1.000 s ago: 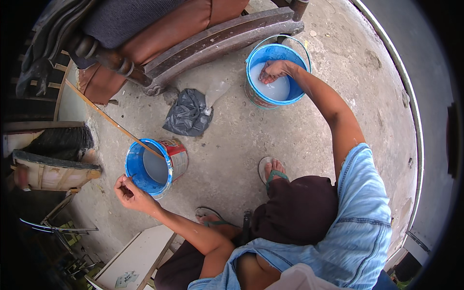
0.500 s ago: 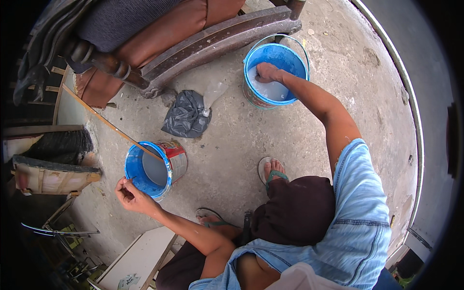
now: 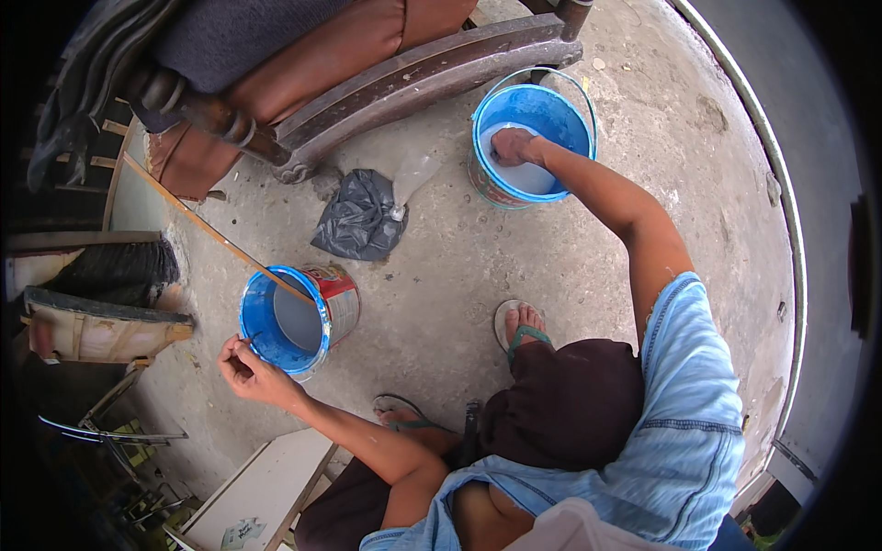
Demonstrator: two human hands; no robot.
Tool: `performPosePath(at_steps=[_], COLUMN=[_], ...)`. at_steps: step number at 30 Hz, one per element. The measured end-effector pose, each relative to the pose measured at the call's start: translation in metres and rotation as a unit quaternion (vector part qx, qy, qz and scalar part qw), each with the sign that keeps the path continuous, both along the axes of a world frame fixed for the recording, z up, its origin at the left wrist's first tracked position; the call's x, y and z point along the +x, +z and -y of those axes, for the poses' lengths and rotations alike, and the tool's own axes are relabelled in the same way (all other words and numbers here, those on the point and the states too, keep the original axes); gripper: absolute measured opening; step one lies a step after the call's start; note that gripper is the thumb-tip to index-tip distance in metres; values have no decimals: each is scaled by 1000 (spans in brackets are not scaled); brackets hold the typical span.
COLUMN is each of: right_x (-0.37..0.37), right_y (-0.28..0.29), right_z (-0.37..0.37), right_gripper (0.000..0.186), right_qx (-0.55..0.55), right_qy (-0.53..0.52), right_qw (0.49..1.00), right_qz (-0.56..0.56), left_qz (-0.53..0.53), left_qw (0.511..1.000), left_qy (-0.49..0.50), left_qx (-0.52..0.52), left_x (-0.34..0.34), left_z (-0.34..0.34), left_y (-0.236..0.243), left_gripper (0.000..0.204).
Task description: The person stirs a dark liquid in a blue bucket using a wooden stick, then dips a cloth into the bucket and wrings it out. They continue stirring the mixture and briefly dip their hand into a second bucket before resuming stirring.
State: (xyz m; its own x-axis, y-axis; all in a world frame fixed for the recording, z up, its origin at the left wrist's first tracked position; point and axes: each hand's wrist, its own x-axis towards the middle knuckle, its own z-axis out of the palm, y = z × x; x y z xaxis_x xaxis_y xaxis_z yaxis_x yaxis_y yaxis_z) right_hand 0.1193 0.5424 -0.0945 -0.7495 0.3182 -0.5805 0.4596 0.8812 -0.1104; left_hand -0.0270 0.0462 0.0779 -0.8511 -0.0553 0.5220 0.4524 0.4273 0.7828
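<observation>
Right hand (image 3: 511,145) sunk in the blue bucket (image 3: 533,147) near the sofa (image 3: 303,83), fingers' closure can't tell. Left hand (image 3: 246,369) fingers pinched at the tilted paint can (image 3: 299,321) rim. Risk: the can tips further, spilling across the floor (image 3: 570,275).

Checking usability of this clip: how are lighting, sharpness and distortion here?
Head view: soft, even daylight with faint shadows and no glare; right hand in the blue bucket and left hand by the paint can are sharp; strong fisheye bending, black corners.
</observation>
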Motion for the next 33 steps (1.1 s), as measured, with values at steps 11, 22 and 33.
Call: performPosePath(at_steps=[11, 22, 33], right_x=[4, 23, 33], right_y=[4, 75, 151], right_z=[-1, 1, 16], right_gripper=[18, 13, 8], right_qx=[59, -449, -506], right_qy=[8, -151, -143], right_qw=[990, 860, 800], right_qz=[-125, -191, -290], left_qz=[-14, -158, -195], left_qw=[1000, 983, 890], left_qy=[15, -20, -178], left_qx=[8, 92, -370], left_x=[-14, -70, -121], left_z=[9, -6, -8], left_y=[10, 134, 267], left_gripper=[13, 13, 11])
